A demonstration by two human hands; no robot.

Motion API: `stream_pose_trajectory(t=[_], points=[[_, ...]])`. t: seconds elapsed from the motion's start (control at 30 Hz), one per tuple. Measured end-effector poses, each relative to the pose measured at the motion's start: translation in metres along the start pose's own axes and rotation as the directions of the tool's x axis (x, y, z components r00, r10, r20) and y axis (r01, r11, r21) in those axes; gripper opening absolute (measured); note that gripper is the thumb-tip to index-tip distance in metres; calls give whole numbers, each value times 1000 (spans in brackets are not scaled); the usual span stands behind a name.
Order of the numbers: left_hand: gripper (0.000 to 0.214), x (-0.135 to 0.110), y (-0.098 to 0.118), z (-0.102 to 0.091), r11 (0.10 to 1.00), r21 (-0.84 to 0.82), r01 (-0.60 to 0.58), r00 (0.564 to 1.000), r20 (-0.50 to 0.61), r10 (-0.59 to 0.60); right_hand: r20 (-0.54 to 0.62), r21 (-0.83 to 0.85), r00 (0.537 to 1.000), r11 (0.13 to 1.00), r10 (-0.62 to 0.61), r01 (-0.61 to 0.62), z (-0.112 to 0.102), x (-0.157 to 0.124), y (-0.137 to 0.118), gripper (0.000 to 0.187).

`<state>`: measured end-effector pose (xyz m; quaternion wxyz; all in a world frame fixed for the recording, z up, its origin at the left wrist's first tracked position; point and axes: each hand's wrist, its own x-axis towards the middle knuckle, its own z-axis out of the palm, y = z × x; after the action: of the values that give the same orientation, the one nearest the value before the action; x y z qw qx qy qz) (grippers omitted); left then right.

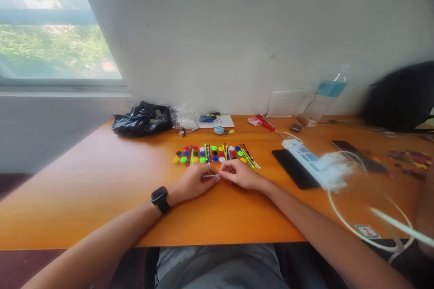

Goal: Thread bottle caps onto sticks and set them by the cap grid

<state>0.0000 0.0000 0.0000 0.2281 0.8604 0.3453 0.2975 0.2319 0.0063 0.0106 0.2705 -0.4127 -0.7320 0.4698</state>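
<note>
A thin white plastic stick (pixel 210 175) is pinched in the fingers of my left hand (pixel 195 178), low over the table. My right hand (pixel 242 174) is closed in a pinch at the stick's right end; whatever lies between its fingertips is too small to make out. Just beyond both hands, round coloured discs (pixel 214 154) lie in rows of red, blue, yellow, green, white and black. Thin coloured plastic sticks (pixel 249 156) lie among and beside them, some partly hidden by my hands.
Along the wall are a black plastic bag (pixel 142 119), a paper sheet (pixel 220 121), a red-handled tool (pixel 266 123) and a clear bottle (pixel 320 101). To the right, a white power strip (pixel 305 160) with looping cables rests by a dark flat device (pixel 293 169). Small coloured pieces (pixel 412 159) lie farther right.
</note>
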Motion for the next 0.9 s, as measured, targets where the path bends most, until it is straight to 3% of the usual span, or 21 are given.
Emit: stream_pose_trajectory(t=[0.9], points=[[11,0,6,-3,999,2,43,999,-19,-43,-47,27,986,987,163,-161,3,4,6,27]])
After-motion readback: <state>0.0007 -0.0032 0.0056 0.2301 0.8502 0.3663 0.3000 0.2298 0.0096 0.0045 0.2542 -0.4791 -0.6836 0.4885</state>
